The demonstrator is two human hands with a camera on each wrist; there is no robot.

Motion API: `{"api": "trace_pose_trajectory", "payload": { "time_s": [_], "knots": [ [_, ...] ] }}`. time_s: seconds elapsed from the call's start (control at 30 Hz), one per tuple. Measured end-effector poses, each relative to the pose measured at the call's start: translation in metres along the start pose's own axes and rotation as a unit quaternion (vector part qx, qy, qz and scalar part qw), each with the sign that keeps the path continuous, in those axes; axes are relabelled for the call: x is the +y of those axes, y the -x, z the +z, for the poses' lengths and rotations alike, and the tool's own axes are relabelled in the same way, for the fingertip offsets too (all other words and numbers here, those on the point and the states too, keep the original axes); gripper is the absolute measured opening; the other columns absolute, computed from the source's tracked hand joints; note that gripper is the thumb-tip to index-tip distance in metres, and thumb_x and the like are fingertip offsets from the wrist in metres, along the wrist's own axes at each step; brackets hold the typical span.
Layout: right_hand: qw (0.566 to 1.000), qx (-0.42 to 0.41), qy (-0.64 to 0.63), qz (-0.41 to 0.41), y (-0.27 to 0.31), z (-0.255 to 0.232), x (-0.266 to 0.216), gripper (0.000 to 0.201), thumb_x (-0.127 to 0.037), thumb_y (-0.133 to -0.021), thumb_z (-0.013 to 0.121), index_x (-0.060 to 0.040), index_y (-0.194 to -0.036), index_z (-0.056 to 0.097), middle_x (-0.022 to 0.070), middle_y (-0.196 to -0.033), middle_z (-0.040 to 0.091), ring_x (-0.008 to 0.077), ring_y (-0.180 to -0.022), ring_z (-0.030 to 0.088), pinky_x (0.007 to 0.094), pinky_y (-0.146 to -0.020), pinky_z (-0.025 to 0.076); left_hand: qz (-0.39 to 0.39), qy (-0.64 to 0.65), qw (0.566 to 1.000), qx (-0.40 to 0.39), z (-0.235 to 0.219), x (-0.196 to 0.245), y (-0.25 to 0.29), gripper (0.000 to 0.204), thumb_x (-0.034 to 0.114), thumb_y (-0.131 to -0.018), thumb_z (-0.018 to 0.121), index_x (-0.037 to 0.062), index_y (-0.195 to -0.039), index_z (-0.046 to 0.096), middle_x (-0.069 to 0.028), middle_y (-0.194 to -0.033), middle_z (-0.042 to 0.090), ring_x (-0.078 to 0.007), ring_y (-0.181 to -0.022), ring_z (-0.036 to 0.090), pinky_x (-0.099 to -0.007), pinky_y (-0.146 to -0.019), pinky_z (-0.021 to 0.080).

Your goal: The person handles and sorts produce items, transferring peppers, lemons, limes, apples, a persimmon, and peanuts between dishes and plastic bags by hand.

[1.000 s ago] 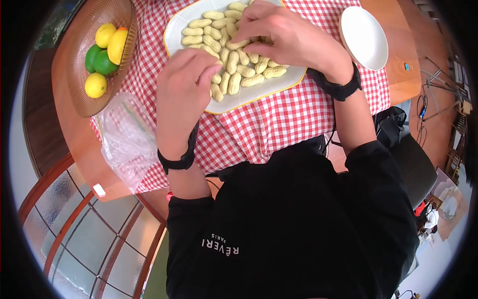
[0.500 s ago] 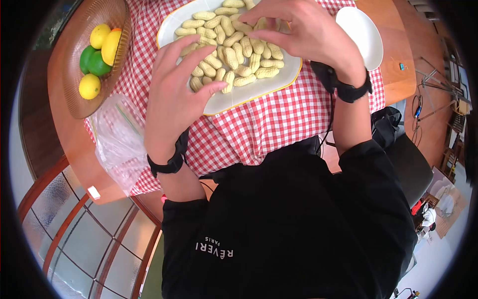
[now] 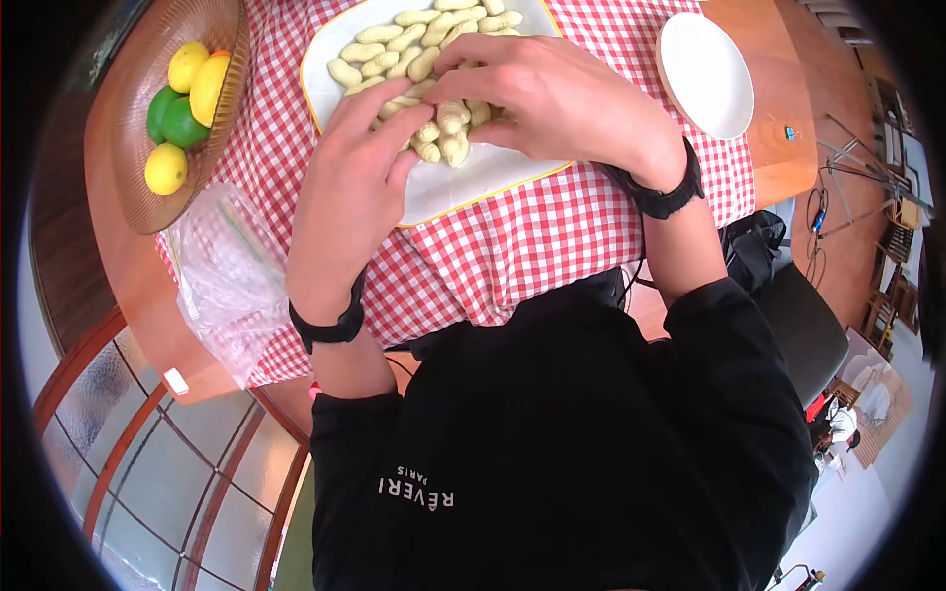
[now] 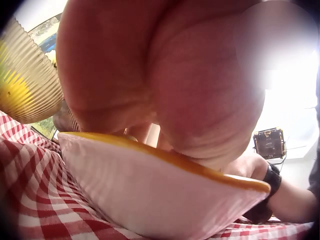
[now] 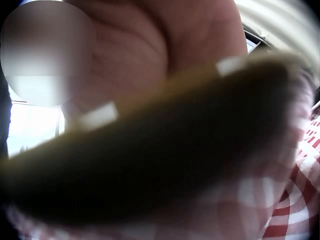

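Many unshelled peanuts [image 3: 403,37] lie on a white plate [image 3: 440,193] with a yellow rim. My left hand [image 3: 352,177] reaches over the plate's near left part, its fingers loosely bent over some peanuts. Opposite it, my right hand [image 3: 557,97] arches over the middle with its thumb spread below the fingers. Several peanuts are bunched in the gap between both hands, and others are hidden under the fingers. In the left wrist view, the palm [image 4: 155,75] hangs just over the plate's rim. The right wrist view is blurred, with the palm [image 5: 135,55] above the dark plate side [image 5: 150,150].
To the left stands a ribbed amber bowl [image 3: 133,128] with lemons [image 3: 166,169] and green citrus fruit [image 3: 180,122]. A clear plastic bag [image 3: 232,281] lies below it on the checked tablecloth [image 3: 532,236]. At the right sits a white oval dish [image 3: 705,74].
Both hands spread apart over the peanuts, then came closer together. Peanuts from the plate's near right part are now bunched near the middle, baring more of the plate.
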State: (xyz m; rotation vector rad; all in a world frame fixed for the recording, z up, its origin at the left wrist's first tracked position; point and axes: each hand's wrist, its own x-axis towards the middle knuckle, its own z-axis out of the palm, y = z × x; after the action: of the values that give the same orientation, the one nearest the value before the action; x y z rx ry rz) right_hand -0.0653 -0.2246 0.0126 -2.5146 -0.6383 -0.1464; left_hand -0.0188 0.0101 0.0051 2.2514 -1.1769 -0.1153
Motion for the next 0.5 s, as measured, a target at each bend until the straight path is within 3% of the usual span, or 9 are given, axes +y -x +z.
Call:
{"api": "trace_pose_trajectory", "payload": {
  "time_s": [0.2, 0.23, 0.27, 0.33, 0.5],
  "knots": [
    [0.998, 0.048, -0.026, -0.009, -0.002, -0.003, 0.022, 0.026, -0.008, -0.084, 0.077, -0.0021, -0.109, 0.076, 0.0147, -0.115, 0.072, 0.0320, -0.098, 0.073, 0.0417, -0.086, 0.059, -0.026, 0.051, 0.997, 0.050, -0.002, -0.002, 0.000, 0.028, -0.001, -0.087, 0.073, 0.0014, -0.114, 0.075, -0.0153, -0.127, 0.069, -0.0365, -0.108, 0.069, -0.0424, -0.093, 0.056],
    [0.999, 0.036, -0.025, 0.002, -0.002, -0.006, 0.022, 0.034, -0.008, -0.082, 0.083, -0.0043, -0.116, 0.075, 0.0136, -0.126, 0.071, 0.0339, -0.103, 0.073, 0.0403, -0.091, 0.061, -0.018, 0.033, 0.997, 0.067, -0.003, 0.000, -0.001, 0.026, 0.000, -0.087, 0.073, 0.0016, -0.113, 0.075, -0.0148, -0.126, 0.069, -0.0361, -0.106, 0.069, -0.0420, -0.093, 0.057],
    [0.999, 0.034, -0.026, 0.004, -0.003, -0.011, 0.020, 0.034, -0.008, -0.082, 0.083, -0.0043, -0.116, 0.075, 0.0136, -0.126, 0.071, 0.0339, -0.103, 0.073, 0.0403, -0.091, 0.061, -0.010, 0.016, 0.996, 0.085, -0.003, 0.001, -0.002, 0.024, 0.001, -0.088, 0.073, 0.0019, -0.112, 0.076, -0.0142, -0.125, 0.070, -0.0356, -0.105, 0.070, -0.0417, -0.092, 0.057],
    [0.982, 0.061, -0.176, -0.014, -0.006, -0.023, 0.014, 0.020, -0.007, -0.089, 0.074, 0.0035, -0.107, 0.074, 0.0185, -0.098, 0.074, 0.0363, -0.086, 0.073, 0.0394, -0.078, 0.059, 0.002, 0.015, 0.996, 0.091, -0.001, -0.002, -0.001, 0.025, 0.001, -0.089, 0.073, 0.0021, -0.114, 0.075, -0.0136, -0.126, 0.070, -0.0350, -0.106, 0.070, -0.0415, -0.092, 0.057],
    [0.984, 0.097, -0.146, 0.041, -0.002, -0.033, 0.010, 0.027, -0.008, -0.089, 0.075, 0.0018, -0.115, 0.073, 0.0178, -0.101, 0.074, 0.0358, -0.089, 0.073, 0.0399, -0.080, 0.059, 0.019, -0.013, 0.994, 0.108, -0.001, -0.010, -0.003, 0.031, 0.004, -0.084, 0.079, 0.0036, -0.115, 0.076, -0.0125, -0.128, 0.070, -0.0341, -0.114, 0.066, -0.0428, -0.097, 0.054]
  ]
}}
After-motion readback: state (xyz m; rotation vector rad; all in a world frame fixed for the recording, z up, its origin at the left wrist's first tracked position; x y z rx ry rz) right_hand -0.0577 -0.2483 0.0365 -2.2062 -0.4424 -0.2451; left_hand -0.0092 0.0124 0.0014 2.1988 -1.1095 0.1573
